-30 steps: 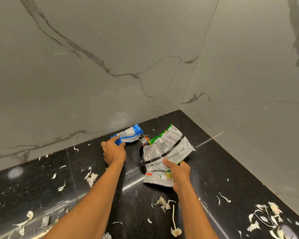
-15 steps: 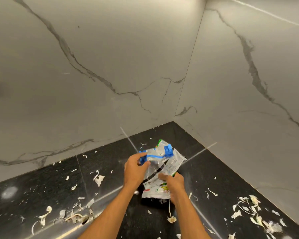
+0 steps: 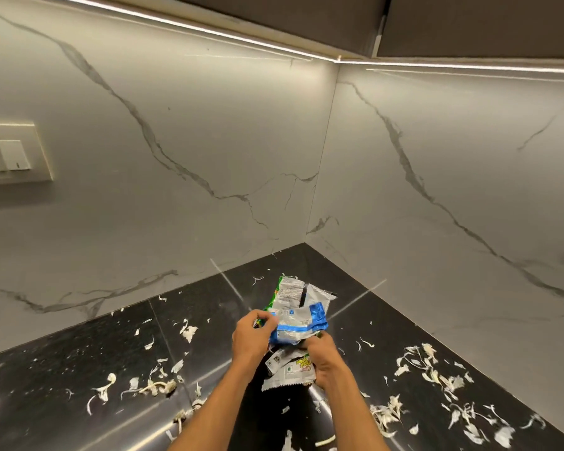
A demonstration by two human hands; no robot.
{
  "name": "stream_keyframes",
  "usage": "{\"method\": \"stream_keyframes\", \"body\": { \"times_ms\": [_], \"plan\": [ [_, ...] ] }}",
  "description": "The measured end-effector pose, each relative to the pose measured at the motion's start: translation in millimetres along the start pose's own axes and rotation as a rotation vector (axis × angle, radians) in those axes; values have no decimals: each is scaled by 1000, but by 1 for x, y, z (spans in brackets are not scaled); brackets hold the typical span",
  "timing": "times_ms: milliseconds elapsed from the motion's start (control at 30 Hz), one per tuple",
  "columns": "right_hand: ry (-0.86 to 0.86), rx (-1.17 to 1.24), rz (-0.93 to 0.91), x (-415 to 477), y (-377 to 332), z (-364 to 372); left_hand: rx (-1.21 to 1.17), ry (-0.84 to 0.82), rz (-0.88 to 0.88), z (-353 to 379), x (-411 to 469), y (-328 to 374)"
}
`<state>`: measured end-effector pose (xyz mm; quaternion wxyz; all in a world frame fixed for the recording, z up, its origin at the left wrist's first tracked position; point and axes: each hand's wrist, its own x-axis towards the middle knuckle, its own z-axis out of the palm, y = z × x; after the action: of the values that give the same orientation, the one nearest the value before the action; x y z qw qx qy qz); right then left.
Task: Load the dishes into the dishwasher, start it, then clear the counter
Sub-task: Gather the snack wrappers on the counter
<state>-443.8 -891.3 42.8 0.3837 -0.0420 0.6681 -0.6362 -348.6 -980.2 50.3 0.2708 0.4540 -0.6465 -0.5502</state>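
Forearms (image 3: 209, 415) extended; left fingers (image 3: 263, 321) pinch blue wrapper (image 3: 302, 327), right fingers (image 3: 314, 346) clutch wrapper bundle (image 3: 288, 374).

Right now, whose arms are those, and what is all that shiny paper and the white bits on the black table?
There is no machine here: those are a person's two bare arms. The camera sits on the person's head and looks down, so you see what they see.

The left hand pinches a blue-and-silver wrapper. The right hand grips a bunch of crumpled green-and-silver wrappers. Both are held above the black counter.

The white bits scattered on the counter look like dry peel scraps, maybe garlic or onion; I cannot tell which.

Behind are grey marble walls meeting in a corner, with a switch plate at the left.
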Motion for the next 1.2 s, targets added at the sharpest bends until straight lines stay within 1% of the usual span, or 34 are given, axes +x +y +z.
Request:
{"method": "stream_keyframes", "body": {
  "times_ms": [67,133,200,267,333,400,467,533,633,700,833,900,1033,1067,1200],
  "plan": [
    [-31,8,-22,-13,-4,-3,-68,7,-28,-4,-7,3],
    [-55,21,-25,-23,-7,-8,-151,-33,-108,-10,-11,8],
    [-80,51,-22,-33,-8,-13,-184,-83,-219,-19,-14,12],
    [-111,74,-21,-43,-10,-17,-219,-190,-315,-26,-16,14],
    [-139,64,-28,-50,-10,-19,-252,-275,-366,-28,-15,5],
    [-141,71,-40,-55,-7,-19,-291,-281,-392,-25,-7,-12],
    [-122,63,-43,-59,-5,-17,-362,-264,-377,-34,-28,3],
    [-89,34,-43,-62,-1,-15,-385,-232,-327,-40,-42,11],
    [-36,-20,-26,-69,5,-14,-300,-127,-234,-42,-48,8],
    [-33,-19,-16,-74,9,-13,-253,-75,-155,-43,-52,7],
    [-108,11,20,-92,11,-15,-149,-19,-15,-45,-65,11],
    [-177,57,23,-100,15,-22,-117,-13,32,-47,-73,11],
    [-250,130,-34,-114,21,-35,-155,-5,17,-46,-93,10],
    [-228,113,-50,-117,24,-37,-171,-10,9,-45,-99,9],
    [-40,-58,-94,-119,42,-45,-229,-38,-21,-40,-130,6]
  ]
}}
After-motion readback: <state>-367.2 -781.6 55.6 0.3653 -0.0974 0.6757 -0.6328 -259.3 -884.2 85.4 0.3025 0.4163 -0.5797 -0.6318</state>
